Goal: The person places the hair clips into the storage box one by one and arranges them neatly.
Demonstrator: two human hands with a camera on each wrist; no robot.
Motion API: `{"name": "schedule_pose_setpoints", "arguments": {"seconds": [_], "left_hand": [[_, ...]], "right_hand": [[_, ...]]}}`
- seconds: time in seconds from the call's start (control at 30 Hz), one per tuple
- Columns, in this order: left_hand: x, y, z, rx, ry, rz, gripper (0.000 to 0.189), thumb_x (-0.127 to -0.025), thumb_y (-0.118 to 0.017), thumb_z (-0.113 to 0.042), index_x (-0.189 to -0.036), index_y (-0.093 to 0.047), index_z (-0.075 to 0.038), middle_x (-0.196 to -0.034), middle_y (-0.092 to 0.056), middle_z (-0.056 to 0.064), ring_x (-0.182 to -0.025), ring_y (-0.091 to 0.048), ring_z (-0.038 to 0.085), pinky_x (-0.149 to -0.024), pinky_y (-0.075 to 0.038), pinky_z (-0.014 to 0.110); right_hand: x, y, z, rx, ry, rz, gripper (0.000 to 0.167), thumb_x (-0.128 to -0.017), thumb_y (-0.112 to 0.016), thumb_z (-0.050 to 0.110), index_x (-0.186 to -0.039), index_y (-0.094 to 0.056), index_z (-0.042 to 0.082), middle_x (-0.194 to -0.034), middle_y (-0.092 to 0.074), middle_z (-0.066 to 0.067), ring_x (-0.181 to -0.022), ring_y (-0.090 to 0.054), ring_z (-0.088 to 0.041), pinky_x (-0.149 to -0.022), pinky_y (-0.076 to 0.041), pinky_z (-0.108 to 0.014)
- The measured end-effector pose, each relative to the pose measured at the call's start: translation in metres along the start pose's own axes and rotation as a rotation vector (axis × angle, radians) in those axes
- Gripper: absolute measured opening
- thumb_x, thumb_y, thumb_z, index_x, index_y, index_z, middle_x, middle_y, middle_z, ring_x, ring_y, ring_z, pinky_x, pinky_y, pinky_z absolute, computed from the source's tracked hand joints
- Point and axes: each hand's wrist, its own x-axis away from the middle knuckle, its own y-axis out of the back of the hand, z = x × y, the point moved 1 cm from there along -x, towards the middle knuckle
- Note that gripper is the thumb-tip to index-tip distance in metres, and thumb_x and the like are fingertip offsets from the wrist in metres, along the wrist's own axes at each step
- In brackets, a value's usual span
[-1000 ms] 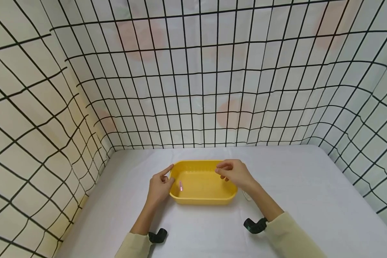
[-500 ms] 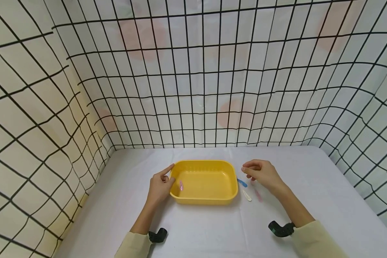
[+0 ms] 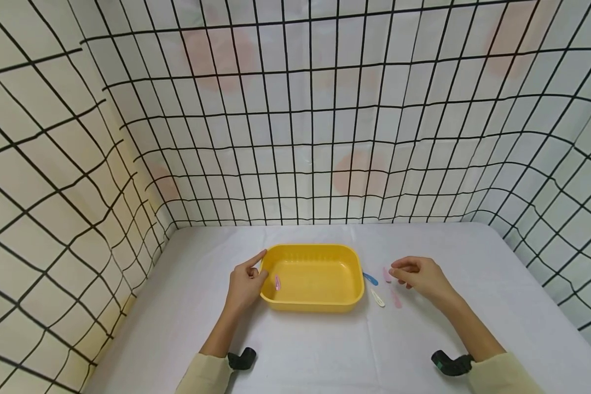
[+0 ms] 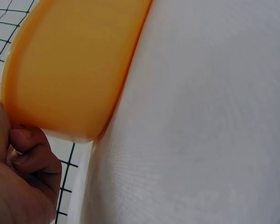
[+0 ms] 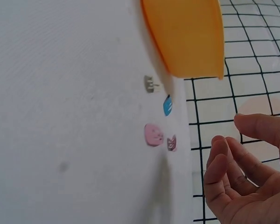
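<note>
My left hand [image 3: 245, 284] rests against the left end of the yellow tray [image 3: 320, 302], index finger stretched along the rim, thumb on the wall, other fingers curled beside it; it steadies the tray, not really clamping. The tray sits mid-table on the white cloth [image 3: 473, 306], one pink hair clip [image 3: 277, 283] inside near its left wall. My right hand [image 3: 422, 275] hovers right of the tray, fingers loosely curled, holding nothing, fingertips just by a pink clip [image 3: 387, 274]. A blue clip [image 3: 370, 279], white clip [image 3: 377, 298] and another pink clip [image 3: 396, 299] lie between tray and hand.
</note>
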Motion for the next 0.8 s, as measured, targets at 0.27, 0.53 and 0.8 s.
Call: {"name": "schedule_pose_setpoints", "arguments": {"seconds": [0.27, 0.53, 0.8], "left_hand": [[0.0, 0.0, 0.001, -0.002, 0.002, 0.0, 0.054, -0.088, -0.065, -0.012, -0.139, -0.067, -0.029, -0.056, -0.04, -0.002, -0.047, -0.032, 0.013, -0.044, -0.029, 0.021], [0.001, 0.0, 0.001, 0.002, 0.01, -0.007, 0.053, -0.088, -0.065, -0.013, -0.139, -0.067, -0.029, -0.056, -0.04, -0.002, -0.047, -0.032, 0.014, -0.044, -0.03, 0.021], [0.001, 0.0, 0.001, 0.007, 0.011, -0.001, 0.054, -0.088, -0.065, -0.013, -0.139, -0.067, -0.03, -0.056, -0.04, -0.002, -0.047, -0.032, 0.013, -0.044, -0.03, 0.021]], "right_hand": [[0.008, -0.001, -0.016, 0.028, -0.028, 0.003, 0.039, -0.096, -0.07, 0.033, -0.121, -0.069, 0.002, -0.098, -0.073, -0.011, -0.085, -0.063, -0.022, -0.068, -0.055, -0.031], [0.015, -0.002, -0.028, 0.067, -0.049, 0.029, 0.039, -0.094, -0.072, 0.032, -0.119, -0.071, 0.002, -0.093, -0.072, -0.005, -0.08, -0.059, -0.017, -0.062, -0.05, -0.028], [0.022, -0.005, -0.032, 0.068, -0.034, 0.039, 0.037, -0.093, -0.074, 0.028, -0.117, -0.071, 0.0, -0.096, -0.074, -0.006, -0.075, -0.059, -0.016, -0.059, -0.05, -0.027]]}}
